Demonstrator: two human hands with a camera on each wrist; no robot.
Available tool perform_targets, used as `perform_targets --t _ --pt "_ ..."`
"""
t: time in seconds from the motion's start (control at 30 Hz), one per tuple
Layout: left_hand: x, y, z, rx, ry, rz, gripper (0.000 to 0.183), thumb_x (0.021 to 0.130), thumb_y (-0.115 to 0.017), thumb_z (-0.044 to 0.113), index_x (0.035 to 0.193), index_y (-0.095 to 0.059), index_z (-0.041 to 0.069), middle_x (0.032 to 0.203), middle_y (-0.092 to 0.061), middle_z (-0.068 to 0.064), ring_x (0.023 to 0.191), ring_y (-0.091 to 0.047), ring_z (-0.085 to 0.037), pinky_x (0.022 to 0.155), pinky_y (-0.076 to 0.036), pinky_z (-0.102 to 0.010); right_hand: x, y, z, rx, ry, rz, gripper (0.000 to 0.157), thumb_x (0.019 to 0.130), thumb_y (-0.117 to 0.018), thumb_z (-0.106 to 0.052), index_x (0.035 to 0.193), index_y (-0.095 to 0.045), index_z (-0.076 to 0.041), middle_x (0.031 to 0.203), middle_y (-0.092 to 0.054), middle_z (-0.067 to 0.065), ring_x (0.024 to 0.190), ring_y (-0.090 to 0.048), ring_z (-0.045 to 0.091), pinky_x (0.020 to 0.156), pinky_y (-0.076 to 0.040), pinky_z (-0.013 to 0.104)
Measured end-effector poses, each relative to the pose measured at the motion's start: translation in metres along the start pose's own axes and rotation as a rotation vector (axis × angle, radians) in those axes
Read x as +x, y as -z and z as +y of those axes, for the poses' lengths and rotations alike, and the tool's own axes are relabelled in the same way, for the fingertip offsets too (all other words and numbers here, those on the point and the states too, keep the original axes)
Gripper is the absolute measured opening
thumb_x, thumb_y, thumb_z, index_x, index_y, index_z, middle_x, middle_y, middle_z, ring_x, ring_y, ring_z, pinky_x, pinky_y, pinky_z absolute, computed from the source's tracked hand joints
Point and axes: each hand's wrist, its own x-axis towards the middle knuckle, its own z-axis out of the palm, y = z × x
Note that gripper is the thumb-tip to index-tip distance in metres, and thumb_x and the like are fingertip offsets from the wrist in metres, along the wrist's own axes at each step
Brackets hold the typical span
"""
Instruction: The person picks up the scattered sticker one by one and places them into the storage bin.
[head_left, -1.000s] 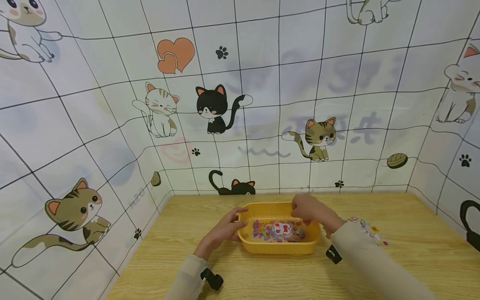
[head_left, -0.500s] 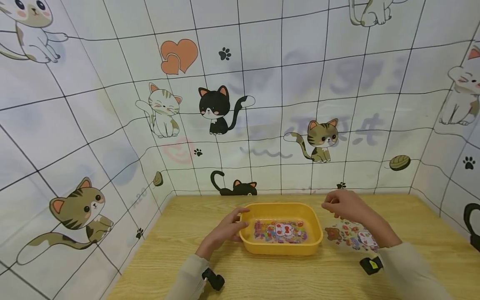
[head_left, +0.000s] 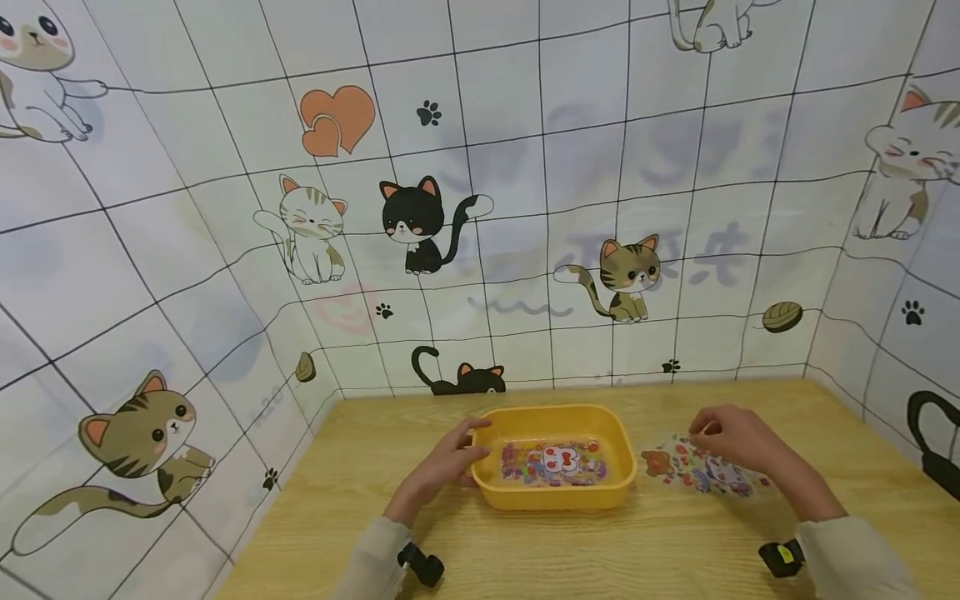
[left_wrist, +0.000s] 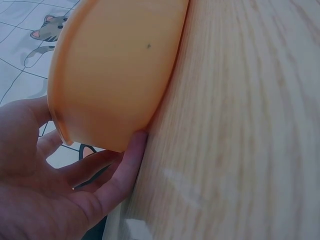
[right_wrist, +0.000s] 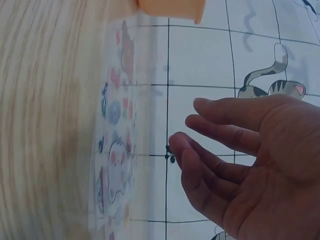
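Note:
A yellow plastic basin [head_left: 555,497] stands on the table, and inside it lies a clear sheet of colourful stickers [head_left: 525,467] with a white bunny figure. My left hand [head_left: 446,458] grips the basin's left end; the left wrist view has its fingers against the outer wall and rim of the basin [left_wrist: 115,75]. Right of the basin, a second transparent sticker sheet [head_left: 701,475] with a bear and a bunny lies flat. Over that sheet hovers my right hand [head_left: 738,437], fingers loosely bent. In the right wrist view nothing shows between the fingers of this hand [right_wrist: 235,165].
The wood-grain table [head_left: 480,550] meets a white cloth wall [head_left: 517,250] at the back, printed with grid lines and cartoon cats. Similar cloth closes off both sides. A black camera [head_left: 422,567] is strapped to the left wrist, another camera [head_left: 782,558] to the right.
My right hand has come out of the basin, moving right to above the second sticker sheet, which is now more exposed. The left hand keeps its hold on the basin.

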Motion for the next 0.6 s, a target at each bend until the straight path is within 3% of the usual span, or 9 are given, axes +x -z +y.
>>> perform_targets --t 0.17,0.4,0.6 --pt "0.000 -0.001 -0.003 0.001 0.001 0.000 0.048 0.106 -0.058 0.023 0.152 -0.046 0.021 0.144 -0.050 -0.022 0.109 -0.064 -0.026 0.077 -0.066 -0.040 -0.002 0.002 0.013 -0.055 -0.049 -0.036 0.028 0.093 -0.073 -0.014 0.110 -0.067 0.008 0.099 -0.072 0.019 0.081 -0.067 0.024 0.063 -0.056 0.038" --pt "0.003 0.000 -0.001 -0.001 -0.002 0.001 0.049 0.105 -0.059 0.024 0.152 -0.046 0.022 0.144 -0.050 -0.022 0.109 -0.064 -0.026 0.077 -0.066 -0.040 -0.006 0.002 0.031 -0.164 -0.129 -0.062 0.041 0.090 -0.078 -0.022 0.111 -0.065 0.011 0.098 -0.071 0.021 0.062 -0.055 0.018 0.056 -0.047 0.036" --pt "0.002 0.002 -0.002 -0.003 0.007 0.004 0.048 0.105 -0.060 0.025 0.151 -0.047 0.025 0.146 -0.047 -0.023 0.114 -0.062 -0.029 0.078 -0.066 -0.041 -0.006 0.004 0.045 -0.212 -0.133 -0.075 0.053 0.085 -0.083 -0.027 0.115 -0.065 0.014 0.103 -0.070 0.026 0.064 -0.053 0.018 0.065 -0.048 0.040"
